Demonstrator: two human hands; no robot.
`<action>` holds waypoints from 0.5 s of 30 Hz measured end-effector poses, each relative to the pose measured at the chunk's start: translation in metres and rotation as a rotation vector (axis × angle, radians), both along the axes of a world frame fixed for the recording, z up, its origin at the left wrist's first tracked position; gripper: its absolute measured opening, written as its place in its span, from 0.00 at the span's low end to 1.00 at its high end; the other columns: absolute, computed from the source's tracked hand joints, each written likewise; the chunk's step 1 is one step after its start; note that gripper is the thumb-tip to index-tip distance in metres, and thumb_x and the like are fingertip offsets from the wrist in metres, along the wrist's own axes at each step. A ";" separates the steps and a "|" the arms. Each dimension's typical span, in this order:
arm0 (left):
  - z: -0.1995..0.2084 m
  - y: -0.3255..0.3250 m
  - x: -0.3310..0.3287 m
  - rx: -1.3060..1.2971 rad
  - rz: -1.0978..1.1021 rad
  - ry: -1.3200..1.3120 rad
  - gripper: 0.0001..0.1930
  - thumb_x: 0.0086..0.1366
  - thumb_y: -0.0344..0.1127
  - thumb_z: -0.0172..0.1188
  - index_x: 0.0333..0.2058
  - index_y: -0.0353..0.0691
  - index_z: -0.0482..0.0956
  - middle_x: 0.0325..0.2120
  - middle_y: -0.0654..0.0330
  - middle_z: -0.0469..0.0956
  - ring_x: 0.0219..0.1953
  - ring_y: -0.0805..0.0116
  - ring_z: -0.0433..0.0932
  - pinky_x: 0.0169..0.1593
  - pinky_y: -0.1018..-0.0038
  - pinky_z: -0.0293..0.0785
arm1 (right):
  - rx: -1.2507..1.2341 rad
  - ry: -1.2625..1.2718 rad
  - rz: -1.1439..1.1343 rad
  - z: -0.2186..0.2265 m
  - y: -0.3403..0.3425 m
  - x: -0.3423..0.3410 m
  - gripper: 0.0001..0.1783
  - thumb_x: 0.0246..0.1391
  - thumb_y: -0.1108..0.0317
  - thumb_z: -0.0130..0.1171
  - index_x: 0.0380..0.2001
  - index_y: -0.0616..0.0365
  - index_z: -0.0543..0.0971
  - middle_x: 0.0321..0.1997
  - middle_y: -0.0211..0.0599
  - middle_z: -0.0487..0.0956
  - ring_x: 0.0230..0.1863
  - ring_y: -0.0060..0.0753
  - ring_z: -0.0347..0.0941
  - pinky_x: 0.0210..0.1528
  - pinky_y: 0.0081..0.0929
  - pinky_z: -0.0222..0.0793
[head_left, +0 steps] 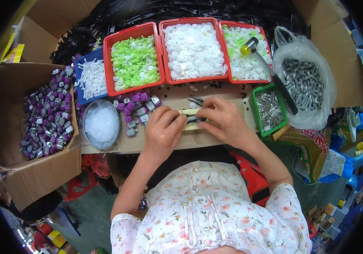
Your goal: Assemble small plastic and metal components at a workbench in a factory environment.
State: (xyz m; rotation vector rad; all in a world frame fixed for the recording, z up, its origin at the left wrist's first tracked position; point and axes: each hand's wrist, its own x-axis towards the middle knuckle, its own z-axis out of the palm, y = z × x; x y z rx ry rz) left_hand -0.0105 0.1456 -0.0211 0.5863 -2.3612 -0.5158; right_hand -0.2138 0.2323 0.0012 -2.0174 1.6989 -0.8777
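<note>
At the middle of the work surface, a cream block-like piece (188, 112) lies between my hands. A small dark grey part (191, 120) sits across it. My left hand (161, 130) is closed, its fingers pinching the left end of the dark part. The fingers of my right hand (223, 119) are bent in a pinch at the other end, and fingertips partly hide the part. Just beyond the block rest dark tweezers (196, 100). Several small motors with purple ends (137, 106) lie beside my left hand.
Red bins hold green gears (135, 61), white gears (194, 51) and mixed gears (242, 63). A hammer (276, 78) leans over a green tray (270, 111) of metal pins and a bag (304, 84) of grey parts. Left are a grease bowl (101, 123) and a motor box (46, 114).
</note>
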 end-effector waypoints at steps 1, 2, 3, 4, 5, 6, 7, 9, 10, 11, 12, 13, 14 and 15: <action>0.000 0.000 0.000 0.023 0.006 0.003 0.11 0.51 0.23 0.69 0.35 0.36 0.82 0.33 0.57 0.79 0.39 0.54 0.76 0.41 0.63 0.74 | -0.006 0.001 -0.005 0.000 0.000 -0.001 0.14 0.45 0.69 0.70 0.37 0.57 0.81 0.40 0.39 0.75 0.40 0.42 0.75 0.41 0.36 0.67; 0.000 0.000 -0.001 0.046 0.013 0.007 0.10 0.51 0.23 0.69 0.35 0.36 0.82 0.33 0.57 0.79 0.39 0.54 0.76 0.41 0.63 0.74 | -0.003 0.000 -0.008 -0.002 -0.001 -0.002 0.14 0.45 0.69 0.70 0.37 0.57 0.81 0.40 0.39 0.75 0.40 0.42 0.75 0.41 0.36 0.67; -0.001 0.000 -0.002 0.049 0.010 0.007 0.10 0.51 0.23 0.69 0.35 0.36 0.82 0.33 0.57 0.79 0.39 0.54 0.76 0.41 0.63 0.74 | 0.000 -0.005 0.002 -0.004 -0.002 -0.003 0.14 0.45 0.69 0.70 0.37 0.57 0.82 0.40 0.38 0.75 0.40 0.41 0.74 0.41 0.35 0.67; -0.002 -0.001 -0.003 0.047 0.013 0.009 0.10 0.51 0.23 0.68 0.34 0.36 0.82 0.33 0.57 0.79 0.39 0.54 0.76 0.41 0.63 0.74 | 0.003 -0.011 0.011 -0.006 -0.003 -0.005 0.14 0.45 0.69 0.71 0.37 0.57 0.82 0.40 0.38 0.75 0.40 0.41 0.74 0.41 0.35 0.67; -0.003 -0.002 -0.004 0.045 0.016 0.012 0.10 0.51 0.22 0.68 0.34 0.36 0.82 0.33 0.57 0.79 0.39 0.54 0.76 0.41 0.63 0.74 | 0.008 -0.010 0.009 -0.008 -0.003 -0.007 0.14 0.45 0.69 0.71 0.37 0.57 0.82 0.40 0.38 0.75 0.40 0.41 0.74 0.41 0.35 0.67; -0.003 -0.001 -0.003 0.043 0.013 0.022 0.10 0.51 0.22 0.68 0.34 0.36 0.82 0.33 0.57 0.79 0.39 0.54 0.76 0.41 0.63 0.74 | -0.016 0.005 0.014 -0.007 -0.001 -0.007 0.14 0.44 0.69 0.71 0.37 0.56 0.82 0.40 0.37 0.76 0.40 0.40 0.74 0.41 0.35 0.66; -0.002 0.000 -0.002 0.039 0.013 0.029 0.10 0.51 0.22 0.68 0.34 0.36 0.82 0.33 0.57 0.78 0.39 0.54 0.76 0.41 0.63 0.74 | -0.040 0.021 0.019 -0.007 0.000 -0.006 0.14 0.44 0.68 0.71 0.37 0.56 0.82 0.40 0.37 0.76 0.40 0.38 0.74 0.40 0.35 0.66; -0.002 0.000 -0.002 0.036 0.011 0.045 0.10 0.51 0.22 0.68 0.34 0.36 0.82 0.32 0.57 0.78 0.39 0.54 0.76 0.41 0.63 0.74 | -0.083 0.065 0.016 -0.010 0.003 -0.005 0.15 0.45 0.67 0.71 0.38 0.55 0.83 0.41 0.36 0.76 0.40 0.37 0.74 0.41 0.35 0.66; -0.002 -0.001 -0.002 0.041 0.014 0.046 0.10 0.51 0.22 0.68 0.34 0.36 0.82 0.32 0.57 0.78 0.39 0.54 0.76 0.41 0.63 0.74 | -0.124 0.097 0.016 -0.011 0.004 -0.005 0.15 0.45 0.66 0.71 0.39 0.54 0.83 0.41 0.35 0.76 0.40 0.36 0.74 0.41 0.35 0.65; -0.002 -0.001 -0.003 0.045 0.017 0.049 0.11 0.50 0.22 0.69 0.34 0.36 0.82 0.32 0.57 0.78 0.39 0.54 0.76 0.41 0.63 0.74 | -0.125 0.108 0.016 -0.010 0.006 -0.004 0.15 0.45 0.66 0.71 0.39 0.54 0.83 0.41 0.35 0.76 0.40 0.36 0.74 0.41 0.35 0.65; -0.003 -0.001 -0.003 0.040 0.016 0.061 0.11 0.50 0.22 0.69 0.34 0.36 0.82 0.32 0.57 0.78 0.39 0.54 0.76 0.41 0.63 0.74 | -0.098 0.120 0.020 -0.010 0.007 -0.004 0.15 0.47 0.66 0.70 0.39 0.53 0.82 0.42 0.34 0.76 0.42 0.35 0.74 0.41 0.35 0.64; -0.003 -0.001 -0.003 0.034 0.015 0.057 0.11 0.50 0.22 0.69 0.34 0.36 0.82 0.32 0.57 0.78 0.39 0.54 0.76 0.41 0.63 0.74 | -0.071 0.133 0.024 -0.008 0.006 -0.005 0.14 0.48 0.65 0.68 0.40 0.52 0.81 0.42 0.33 0.76 0.45 0.35 0.74 0.41 0.35 0.63; -0.003 -0.002 -0.003 0.026 0.014 0.054 0.11 0.50 0.22 0.69 0.34 0.37 0.82 0.32 0.57 0.78 0.39 0.54 0.76 0.41 0.63 0.74 | -0.078 0.146 0.024 -0.004 0.001 -0.008 0.14 0.48 0.65 0.68 0.40 0.52 0.81 0.42 0.33 0.76 0.45 0.35 0.74 0.41 0.35 0.63; -0.004 -0.002 -0.003 0.026 0.006 0.052 0.11 0.51 0.23 0.69 0.35 0.37 0.82 0.33 0.57 0.78 0.39 0.54 0.76 0.42 0.64 0.74 | -0.097 0.161 0.031 0.004 -0.005 -0.012 0.14 0.49 0.64 0.68 0.40 0.53 0.81 0.43 0.33 0.76 0.45 0.35 0.74 0.43 0.36 0.63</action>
